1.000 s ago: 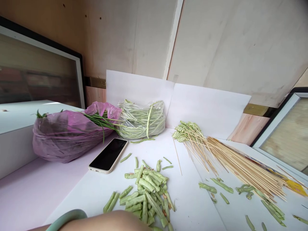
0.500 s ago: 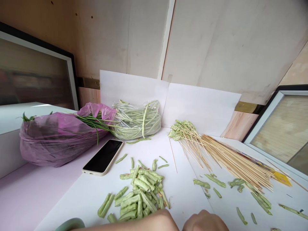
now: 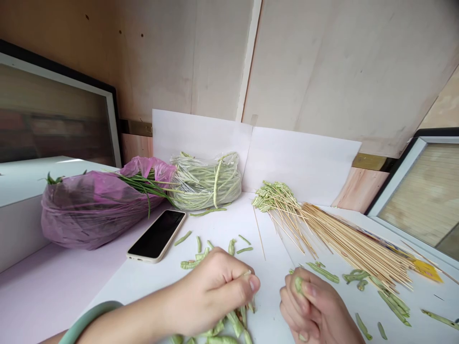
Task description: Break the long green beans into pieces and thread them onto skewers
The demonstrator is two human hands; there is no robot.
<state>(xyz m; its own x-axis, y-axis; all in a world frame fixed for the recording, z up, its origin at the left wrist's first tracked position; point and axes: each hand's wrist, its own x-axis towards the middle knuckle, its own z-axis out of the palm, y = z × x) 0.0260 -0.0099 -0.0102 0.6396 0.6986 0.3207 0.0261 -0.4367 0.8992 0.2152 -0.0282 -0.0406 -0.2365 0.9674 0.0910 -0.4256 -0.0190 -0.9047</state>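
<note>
My left hand [image 3: 222, 289] is closed in a pinch above the pile of cut long bean pieces [image 3: 234, 325], hiding much of it. A small pale green end of bean shows between its thumb and forefinger. To its right, my right hand [image 3: 311, 303] is curled round a green long bean piece [image 3: 298, 285], whose end sticks out by the thumb. The two hands are apart, with white tabletop between them. Short bean pieces [image 3: 199, 244] lie scattered just beyond the left hand.
A pink bag of greens [image 3: 93, 210], a phone [image 3: 157, 236] and a clear bag of long beans [image 3: 204, 181] stand left and behind. Skewered beans [image 3: 274, 196], bare bamboo skewers [image 3: 355, 239] and loose bean scraps [image 3: 390, 301] lie to the right. White boards [image 3: 301, 165] line the back.
Both hands have risen from the bottom edge into view, now closed round bean pieces. The left hand and forearm cover much of the bean pile. The view has shifted slightly.
</note>
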